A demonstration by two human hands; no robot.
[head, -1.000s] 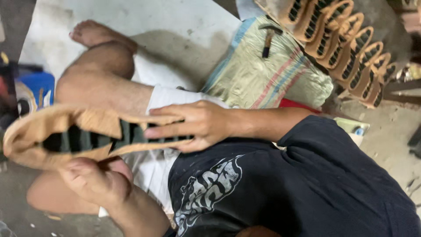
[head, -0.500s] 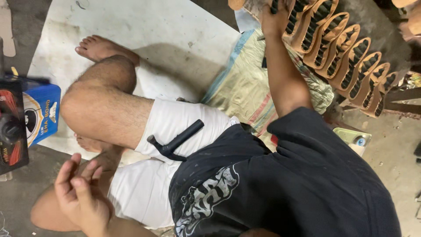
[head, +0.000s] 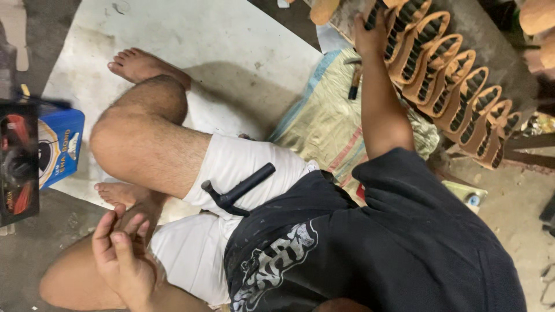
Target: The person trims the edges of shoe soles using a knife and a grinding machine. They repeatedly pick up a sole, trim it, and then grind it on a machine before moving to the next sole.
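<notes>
Tan leather sandal uppers with black slotted insides [head: 457,86] stand overlapped in one row; I count about seven. My left hand [head: 373,34], arm stretched far out, rests its fingers on the nearest end of that row; whether it grips one I cannot tell. My right hand [head: 121,254] hangs loose and half-curled, holding nothing, beside my bare foot [head: 124,193]. One black hammer [head: 237,190] lies on my white shorts [head: 243,164] between both hands.
</notes>
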